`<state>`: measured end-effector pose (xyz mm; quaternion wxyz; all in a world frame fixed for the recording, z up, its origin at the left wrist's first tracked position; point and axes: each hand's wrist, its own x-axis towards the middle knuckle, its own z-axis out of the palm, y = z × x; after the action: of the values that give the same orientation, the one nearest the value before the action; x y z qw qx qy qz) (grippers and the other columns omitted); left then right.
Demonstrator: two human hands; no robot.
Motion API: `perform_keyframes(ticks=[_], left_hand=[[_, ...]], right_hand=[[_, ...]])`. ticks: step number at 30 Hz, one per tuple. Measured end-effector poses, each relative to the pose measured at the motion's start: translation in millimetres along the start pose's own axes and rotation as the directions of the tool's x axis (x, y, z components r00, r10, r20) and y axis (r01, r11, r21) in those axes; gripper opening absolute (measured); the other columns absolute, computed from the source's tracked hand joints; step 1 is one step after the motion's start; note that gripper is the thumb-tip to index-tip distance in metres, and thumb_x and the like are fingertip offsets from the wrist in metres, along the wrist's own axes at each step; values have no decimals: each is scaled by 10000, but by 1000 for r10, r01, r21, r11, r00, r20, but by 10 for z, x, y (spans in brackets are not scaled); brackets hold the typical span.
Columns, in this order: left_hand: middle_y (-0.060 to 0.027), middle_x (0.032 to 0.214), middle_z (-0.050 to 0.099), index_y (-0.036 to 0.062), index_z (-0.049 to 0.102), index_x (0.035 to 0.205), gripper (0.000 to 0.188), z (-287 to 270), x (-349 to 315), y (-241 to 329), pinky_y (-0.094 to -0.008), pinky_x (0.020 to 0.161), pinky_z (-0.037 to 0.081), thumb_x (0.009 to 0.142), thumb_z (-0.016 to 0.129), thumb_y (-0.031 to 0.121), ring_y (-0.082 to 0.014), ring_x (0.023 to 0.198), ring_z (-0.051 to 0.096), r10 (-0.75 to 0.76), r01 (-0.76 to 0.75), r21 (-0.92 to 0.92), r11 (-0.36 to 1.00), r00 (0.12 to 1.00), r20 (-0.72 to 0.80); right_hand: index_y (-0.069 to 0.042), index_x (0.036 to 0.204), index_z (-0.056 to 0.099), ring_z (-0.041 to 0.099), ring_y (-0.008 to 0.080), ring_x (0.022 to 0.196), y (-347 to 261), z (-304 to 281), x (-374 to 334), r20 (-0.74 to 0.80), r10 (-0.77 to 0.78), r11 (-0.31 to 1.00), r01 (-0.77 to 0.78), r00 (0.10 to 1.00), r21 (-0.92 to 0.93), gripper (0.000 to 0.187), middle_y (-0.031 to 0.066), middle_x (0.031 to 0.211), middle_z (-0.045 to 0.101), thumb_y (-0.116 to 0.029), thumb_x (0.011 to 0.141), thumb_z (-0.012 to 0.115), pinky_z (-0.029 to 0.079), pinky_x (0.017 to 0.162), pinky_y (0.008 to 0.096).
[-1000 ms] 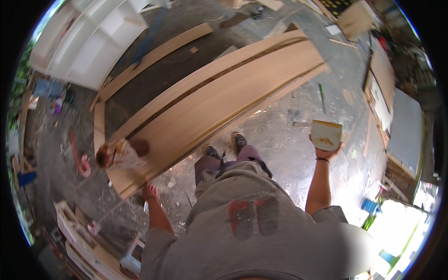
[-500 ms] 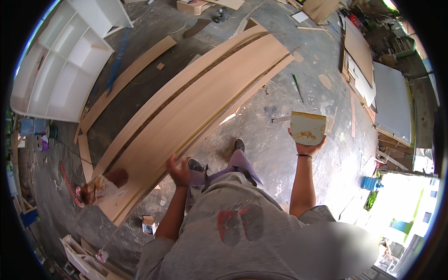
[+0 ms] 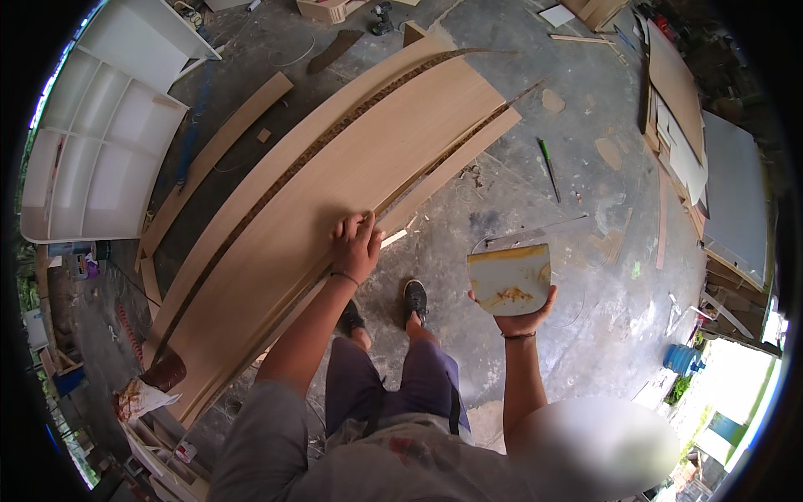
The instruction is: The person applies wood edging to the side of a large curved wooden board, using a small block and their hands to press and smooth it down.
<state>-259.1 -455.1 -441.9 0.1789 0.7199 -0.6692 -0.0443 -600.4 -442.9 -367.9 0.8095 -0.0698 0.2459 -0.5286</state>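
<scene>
Now the near edge of the wooden panel (image 3: 368,159) is being touched by the left hand (image 3: 357,248), its fingers half curled there, apparently to steady or feel that edge; whether anything is pinched under this grip cannot be told. To the panel's right, well apart from it, a white board (image 3: 514,274) is carried by the right hand (image 3: 524,320). Here the grip is wrapped snugly around the lower edge, a digit showing at either side, so the ochre-smeared face is presumably kept up and clear of the palm. And at the panel's lower left end, a brown container (image 3: 170,370) is seen beside a stained pale wrapping (image 3: 138,402), perhaps parked there so the middle is left free.
</scene>
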Motion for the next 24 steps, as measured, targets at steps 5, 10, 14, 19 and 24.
perform_keyframes(ticks=[5, 10, 14, 19, 24], left_hand=[[-45, 1092, 561, 177, 619, 1241, 396, -66, -44, 24, -444, 867, 335, 875, 627, 326, -273, 1041, 491, 53, -50, 42, 998, 997, -55], [-43, 1074, 563, 158, 625, 1244, 403, -105, -48, 125, -439, 852, 333, 863, 633, 288, -267, 1017, 493, 116, -115, 35, 993, 993, -17], [-45, 1062, 569, 158, 623, 1250, 405, -134, -74, 109, -435, 844, 336, 858, 634, 256, -265, 997, 502, 142, -142, 10, 990, 990, 1], [-29, 1053, 557, 183, 584, 1264, 413, -125, -112, 85, -439, 840, 348, 854, 631, 205, -260, 976, 518, 182, -182, -12, 983, 983, 2], [-36, 1050, 557, 178, 590, 1256, 414, -146, -80, 55, -443, 829, 381, 843, 626, 175, -275, 959, 528, 190, -190, -76, 979, 982, 3]], right_hand=[[-228, 1484, 339, 352, 474, 1323, 65, -288, 253, -17, 72, 997, -71, 997, 35, 949, 149, 1511, 334, -779, 731, 513, 319, 903, 795], [-202, 1479, 351, 350, 481, 1326, 93, -444, 423, -94, 84, 995, -79, 992, 62, 964, 158, 1503, 348, -768, 721, 534, 313, 911, 795], [-181, 1445, 409, 403, 426, 1307, 76, -464, 575, -26, 105, 991, -103, 994, 90, 882, 133, 1459, 422, -687, 742, 580, 281, 980, 768], [-187, 1485, 341, 346, 495, 1327, 12, -294, 637, 24, 109, 994, -108, 994, -8, 969, 172, 1508, 335, -762, 726, 527, 302, 923, 793], [-175, 1487, 331, 356, 484, 1326, -123, -161, 896, 124, 162, 982, -147, 979, -120, 969, 180, 1507, 335, -755, 734, 522, 315, 925, 784]])
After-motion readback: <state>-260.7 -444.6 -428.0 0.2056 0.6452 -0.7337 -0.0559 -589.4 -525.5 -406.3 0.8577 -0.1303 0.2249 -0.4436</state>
